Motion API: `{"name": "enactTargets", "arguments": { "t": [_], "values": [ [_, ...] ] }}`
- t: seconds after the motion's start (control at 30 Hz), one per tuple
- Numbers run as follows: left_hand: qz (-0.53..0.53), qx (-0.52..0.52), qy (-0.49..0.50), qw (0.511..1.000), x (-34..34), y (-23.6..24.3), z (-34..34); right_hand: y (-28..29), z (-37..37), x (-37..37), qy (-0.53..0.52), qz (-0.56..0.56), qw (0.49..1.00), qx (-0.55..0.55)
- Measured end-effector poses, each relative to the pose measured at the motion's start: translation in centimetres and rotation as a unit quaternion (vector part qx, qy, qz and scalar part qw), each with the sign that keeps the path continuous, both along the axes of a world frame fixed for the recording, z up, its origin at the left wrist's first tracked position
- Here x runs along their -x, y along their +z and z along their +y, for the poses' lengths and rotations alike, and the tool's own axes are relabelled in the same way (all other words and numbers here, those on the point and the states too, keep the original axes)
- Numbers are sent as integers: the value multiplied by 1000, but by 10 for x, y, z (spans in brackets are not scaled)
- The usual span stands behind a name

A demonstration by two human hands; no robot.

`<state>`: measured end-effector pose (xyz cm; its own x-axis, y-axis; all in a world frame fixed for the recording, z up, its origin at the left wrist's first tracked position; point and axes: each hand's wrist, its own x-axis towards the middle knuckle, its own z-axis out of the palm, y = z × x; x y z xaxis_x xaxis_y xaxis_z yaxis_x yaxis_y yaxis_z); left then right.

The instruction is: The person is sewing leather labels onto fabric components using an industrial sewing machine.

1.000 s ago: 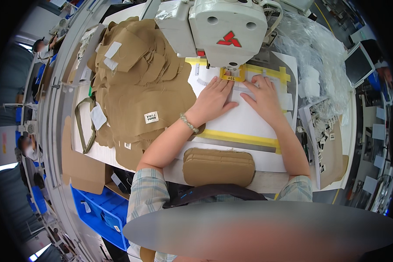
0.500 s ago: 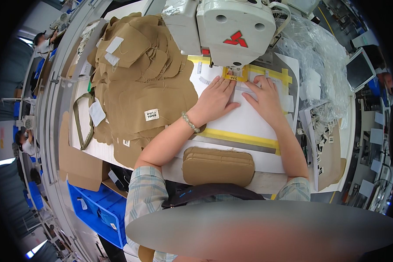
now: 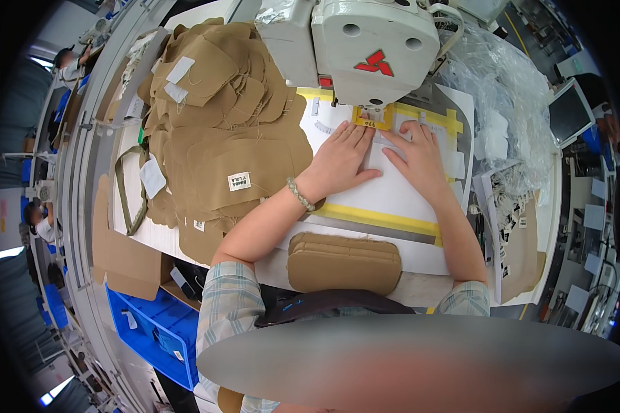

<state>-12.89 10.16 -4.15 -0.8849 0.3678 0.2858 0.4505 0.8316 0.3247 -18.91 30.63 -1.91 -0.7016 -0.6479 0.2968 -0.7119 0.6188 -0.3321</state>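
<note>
Two hands [image 3: 339, 162], toward 1 o'clock. One yellow frame [image 3: 374, 124], same bearing. One sewing machine [image 3: 373, 62], between 12 and 1. One brown cloth pile [image 3: 244, 151] at 10; overlapping pieces uncountable. One brown padded stack [image 3: 343, 267] at 5. One blue bin [image 3: 176, 313] at 8. One monitor [image 3: 572, 113] at 2.

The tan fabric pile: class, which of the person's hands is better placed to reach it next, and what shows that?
Left, most likely: the left hand lies nearer the tan fabric pile. The right hand is farther off, with the left hand between it and the pile.
</note>
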Motion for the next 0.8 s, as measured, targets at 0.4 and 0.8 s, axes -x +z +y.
{"name": "enactTargets", "arguments": {
  "t": [0.4, 0.8],
  "values": [
    [10, 12, 7, 1000, 0, -1, 0, 2, -1, 0, -2, -2, 1000, -12],
    [9, 11, 11, 1000, -2, -2, 1, 3, -1, -5, 4, 9, 999, -33]
  ]
}}
